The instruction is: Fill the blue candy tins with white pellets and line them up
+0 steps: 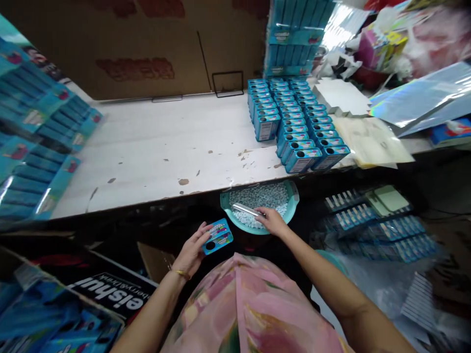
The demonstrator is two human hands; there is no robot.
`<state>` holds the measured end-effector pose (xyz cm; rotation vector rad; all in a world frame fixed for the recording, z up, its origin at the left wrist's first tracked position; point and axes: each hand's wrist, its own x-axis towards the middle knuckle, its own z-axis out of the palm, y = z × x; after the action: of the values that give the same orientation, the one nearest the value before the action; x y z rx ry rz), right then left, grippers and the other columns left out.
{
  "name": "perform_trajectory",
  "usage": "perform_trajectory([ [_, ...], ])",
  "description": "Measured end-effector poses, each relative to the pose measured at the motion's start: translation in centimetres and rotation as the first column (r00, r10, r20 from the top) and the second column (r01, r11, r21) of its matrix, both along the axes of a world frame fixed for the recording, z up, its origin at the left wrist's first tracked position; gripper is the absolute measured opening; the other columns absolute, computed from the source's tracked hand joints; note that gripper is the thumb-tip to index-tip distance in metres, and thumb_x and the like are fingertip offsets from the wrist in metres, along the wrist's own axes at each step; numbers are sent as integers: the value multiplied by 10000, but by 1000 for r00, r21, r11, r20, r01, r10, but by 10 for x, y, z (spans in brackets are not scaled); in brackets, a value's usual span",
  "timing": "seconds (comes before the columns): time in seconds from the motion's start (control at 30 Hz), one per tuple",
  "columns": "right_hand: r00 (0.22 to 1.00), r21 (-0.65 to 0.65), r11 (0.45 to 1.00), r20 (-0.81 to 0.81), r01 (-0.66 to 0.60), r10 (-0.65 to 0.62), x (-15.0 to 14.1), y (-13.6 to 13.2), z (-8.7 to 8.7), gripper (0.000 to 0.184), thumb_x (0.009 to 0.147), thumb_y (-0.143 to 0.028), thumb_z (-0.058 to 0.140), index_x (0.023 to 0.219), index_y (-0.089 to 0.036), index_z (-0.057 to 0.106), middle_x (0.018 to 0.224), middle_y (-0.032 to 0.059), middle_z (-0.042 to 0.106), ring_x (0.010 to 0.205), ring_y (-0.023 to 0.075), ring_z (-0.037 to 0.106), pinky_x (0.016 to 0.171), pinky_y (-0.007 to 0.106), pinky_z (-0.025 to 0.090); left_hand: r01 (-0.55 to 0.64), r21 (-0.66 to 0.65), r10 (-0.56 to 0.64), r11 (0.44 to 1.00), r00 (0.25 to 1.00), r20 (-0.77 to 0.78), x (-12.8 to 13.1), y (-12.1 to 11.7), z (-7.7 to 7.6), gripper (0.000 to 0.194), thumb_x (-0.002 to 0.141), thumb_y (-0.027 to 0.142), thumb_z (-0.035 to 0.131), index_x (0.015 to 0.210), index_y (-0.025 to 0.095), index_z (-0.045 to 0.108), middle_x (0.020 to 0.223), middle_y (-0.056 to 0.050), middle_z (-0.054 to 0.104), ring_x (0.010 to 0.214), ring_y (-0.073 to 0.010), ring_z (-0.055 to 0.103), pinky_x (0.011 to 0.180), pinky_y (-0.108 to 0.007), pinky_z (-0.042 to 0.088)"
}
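Observation:
My left hand [191, 249] is closed around a small blue tin [222, 234] with a dark round opening on its upper face. Two printed panels show on it; whether this is one tin or two side by side, I cannot tell. My right hand [273, 221] grips a shiny metal scoop [246, 210] from its near end. That scoop lies tilted over small white pellets [257, 195], which fill much of a turquoise basin [294, 202]. The basin sits below the table edge, to the right of the tin.
Rows of similar blue tins [294, 117] stand on the white table [165, 142], at its right. Wrapped blue packs [294, 39] are stacked behind them and at the left [44, 127]. A large cardboard box [176, 49] closes off the back. Trays of packs [382, 225] lie lower right.

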<state>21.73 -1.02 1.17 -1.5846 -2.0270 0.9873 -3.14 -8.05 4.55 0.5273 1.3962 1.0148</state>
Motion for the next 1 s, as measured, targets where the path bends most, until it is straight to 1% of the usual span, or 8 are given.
perform_trajectory([
  [0.13, 854, 104, 994, 520, -32, -27, 61, 19, 4, 266, 787, -244, 447, 1019, -190, 566, 982, 91, 600, 915, 200, 537, 784, 294, 374, 14, 39, -17, 999, 997, 78, -2, 10, 4, 286, 634, 316, 638, 892, 194, 640, 1404, 25, 224, 1164, -252, 398, 652, -180, 508],
  [0.23, 755, 47, 996, 655, -72, 24, 77, 33, -2, 233, 787, -227, 433, 949, -173, 591, 934, 115, 610, 906, 219, 544, 790, 314, 364, 27, 63, -35, 998, 991, 131, 2, 24, 2, 301, 657, 307, 620, 934, 191, 623, 1373, -1, 299, 1142, -236, 422, 683, -199, 510],
  [0.4, 866, -91, 996, 499, 7, 40, 16, 52, -39, 308, 783, -241, 434, 1054, -199, 574, 978, 115, 628, 930, 232, 556, 794, 317, 374, -53, -27, 58, 998, 971, 234, 11, 43, -8, 363, 689, 365, 592, 958, 121, 596, 1133, -118, 549, 989, -217, 544, 788, -299, 498],
  [0.5, 898, -131, 990, 439, 50, 13, -17, 59, -59, 379, 787, -238, 418, 1151, -216, 519, 1003, 107, 629, 915, 226, 573, 766, 301, 396, -46, 61, 26, 997, 957, 289, 11, 46, -13, 439, 617, 371, 661, 968, 121, 576, 1030, -107, 599, 944, -218, 568, 856, -330, 464],
  [0.63, 951, -153, 987, 309, 43, 7, -13, 62, -66, 390, 770, -308, 468, 1147, -225, 524, 1084, 56, 601, 958, 196, 555, 774, 252, 405, 26, 131, -45, 991, 988, 145, 14, 46, -16, 591, 476, 177, 754, 1020, 183, 523, 963, -36, 616, 884, -183, 591, 870, -333, 448],
  [0.8, 992, -100, 995, 125, -17, 29, 21, 52, -51, 314, 765, -277, 481, 1050, -187, 578, 1010, 28, 628, 936, 166, 552, 788, 244, 405, 89, 196, -64, 977, 990, -129, 22, 53, -17, 579, 510, 297, 724, 1022, 169, 486, 869, -22, 602, 737, -157, 612, 674, -299, 516],
  [0.9, 997, -24, 999, -68, -23, 22, 44, 45, -27, 337, 718, -218, 528, 1050, -184, 579, 1010, 34, 627, 952, 184, 543, 817, 281, 395, 248, 159, -179, 956, 918, -355, 26, 62, -14, 589, 562, 398, 668, 1066, 183, 451, 815, -24, 590, 556, -144, 600, 437, -222, 459],
  [1.0, 987, 24, 998, -148, -52, 55, 62, 42, 5, 330, 705, -212, 535, 1029, -181, 593, 980, 35, 633, 922, 188, 549, 805, 293, 399, 377, 168, -243, 911, 818, -521, 34, 74, -12, 558, 593, 451, 627, 1062, 200, 461, 754, -4, 575, 483, -127, 567, 380, -204, 405],
])
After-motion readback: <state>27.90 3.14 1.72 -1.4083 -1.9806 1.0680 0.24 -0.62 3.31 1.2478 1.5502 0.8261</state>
